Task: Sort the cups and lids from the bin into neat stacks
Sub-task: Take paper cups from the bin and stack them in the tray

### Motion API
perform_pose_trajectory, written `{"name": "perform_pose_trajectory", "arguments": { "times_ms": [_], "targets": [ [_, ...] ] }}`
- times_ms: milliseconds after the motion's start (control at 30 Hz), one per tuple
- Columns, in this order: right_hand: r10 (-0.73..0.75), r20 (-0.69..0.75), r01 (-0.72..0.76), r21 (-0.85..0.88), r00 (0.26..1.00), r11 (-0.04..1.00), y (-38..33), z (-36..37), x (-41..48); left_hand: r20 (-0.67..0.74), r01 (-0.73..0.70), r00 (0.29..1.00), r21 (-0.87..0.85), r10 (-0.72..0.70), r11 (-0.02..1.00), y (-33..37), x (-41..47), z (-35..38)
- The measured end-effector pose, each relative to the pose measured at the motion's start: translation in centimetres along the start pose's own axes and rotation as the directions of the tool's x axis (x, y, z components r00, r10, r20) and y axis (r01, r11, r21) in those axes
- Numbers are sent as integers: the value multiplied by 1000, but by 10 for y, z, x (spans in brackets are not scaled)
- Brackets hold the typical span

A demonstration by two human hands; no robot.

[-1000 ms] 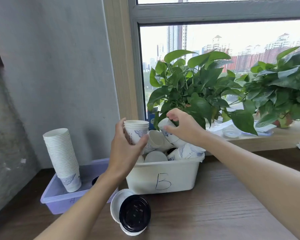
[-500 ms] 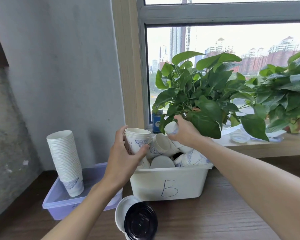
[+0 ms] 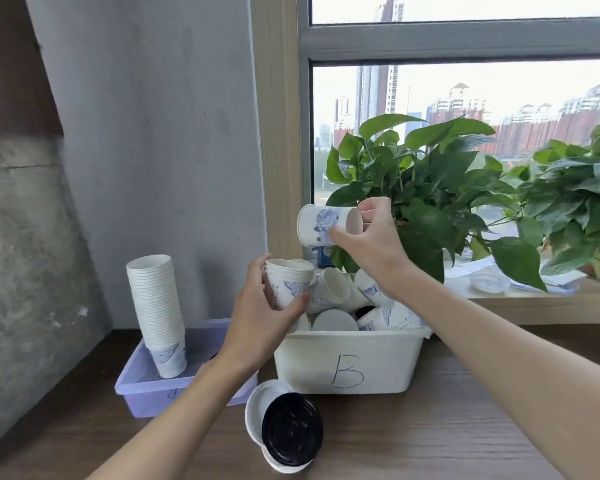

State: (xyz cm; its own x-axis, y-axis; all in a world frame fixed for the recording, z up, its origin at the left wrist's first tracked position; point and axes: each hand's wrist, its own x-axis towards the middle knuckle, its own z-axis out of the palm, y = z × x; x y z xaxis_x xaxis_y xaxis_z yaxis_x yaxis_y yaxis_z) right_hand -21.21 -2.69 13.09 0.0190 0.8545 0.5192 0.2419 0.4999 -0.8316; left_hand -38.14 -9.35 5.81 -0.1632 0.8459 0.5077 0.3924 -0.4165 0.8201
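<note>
At a wooden table (image 3: pixel 447 431) under a window, a person sorts paper cups out of a white bin marked B (image 3: pixel 378 358), which sits heaped with loose cups lying every way, some poking above its rim. Just left of it, a purple tray (image 3: pixel 136 393) carries a tall stack of cups (image 3: pixel 156 306) that leans a little and looks liable to topple if a forearm brushes it. A pile of lids (image 3: pixel 284 427), black on white, lies on the table in front of the bin, close beside the left forearm and easy to knock askew. The left hand (image 3: pixel 264 317) grips a short nested stack (image 3: pixel 288 282) upright above the bin's left end, fingers curled round it. The right hand (image 3: pixel 374 237) pinches a single cup (image 3: pixel 321 225) on its side, above and apart from that stack; it likely needs turning before it nests, and a loose pinch or a skewed entry could drop it back into the heap or crush a rim
</note>
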Motion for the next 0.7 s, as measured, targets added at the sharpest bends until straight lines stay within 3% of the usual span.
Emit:
{"name": "perform_pose_trajectory", "arguments": {
  "times_ms": [67, 167, 433, 700],
  "targets": [
    [72, 61, -79, 116, 996, 990, -6, 8, -12, 7, 2, 1000, -12, -2, 1000, 1, -5, -1],
    [117, 150, -140, 150, 982, 979, -7, 21, -31, 24, 3, 1000, -26, -2, 1000, 2, -13, -4],
    [92, 285, -123, 93, 954, 988, -4, 35, -42, 77, -64, 995, -14, 65, 998, 6, -23, -23],
    [20, 434, -94, 149, 901, 984, -10, 36, -45, 92, -76, 993, 1, 75, 997, 0, -23, -31]
  ]
}}
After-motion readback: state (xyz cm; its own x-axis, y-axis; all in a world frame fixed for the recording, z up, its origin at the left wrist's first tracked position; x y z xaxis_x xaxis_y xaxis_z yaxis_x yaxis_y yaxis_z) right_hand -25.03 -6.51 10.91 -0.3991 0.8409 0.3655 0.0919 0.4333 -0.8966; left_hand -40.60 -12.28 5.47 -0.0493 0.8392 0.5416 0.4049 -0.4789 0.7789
